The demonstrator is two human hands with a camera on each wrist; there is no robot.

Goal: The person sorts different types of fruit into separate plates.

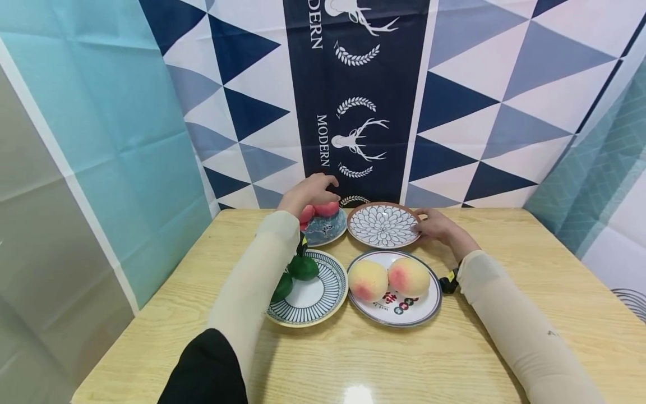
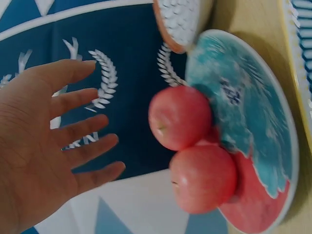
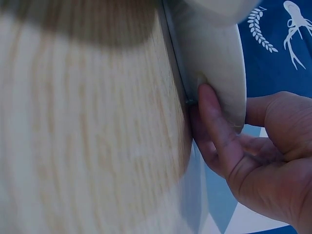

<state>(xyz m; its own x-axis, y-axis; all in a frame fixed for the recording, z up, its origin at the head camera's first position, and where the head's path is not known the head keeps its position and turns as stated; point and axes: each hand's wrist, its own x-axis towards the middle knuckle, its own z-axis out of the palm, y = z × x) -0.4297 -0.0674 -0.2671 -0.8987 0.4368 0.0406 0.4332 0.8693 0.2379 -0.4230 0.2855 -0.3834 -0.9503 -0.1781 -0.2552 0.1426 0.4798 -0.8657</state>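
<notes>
My left hand is over the blue plate at the back of the table, holding nothing. In the left wrist view its fingers are spread and relaxed, apart from two red apples on that plate. To the right, my right hand grips the right edge of a brown-rimmed plate with a white petal pattern. The right wrist view shows fingers against the plate's pale outer side and the thumb at its rim. This patterned plate bears no fruit.
Nearer me, a yellow-rimmed plate holds dark green fruits, partly hidden by my left sleeve. Beside it, a white plate carries two peaches. A patterned cloth hangs behind the wooden table.
</notes>
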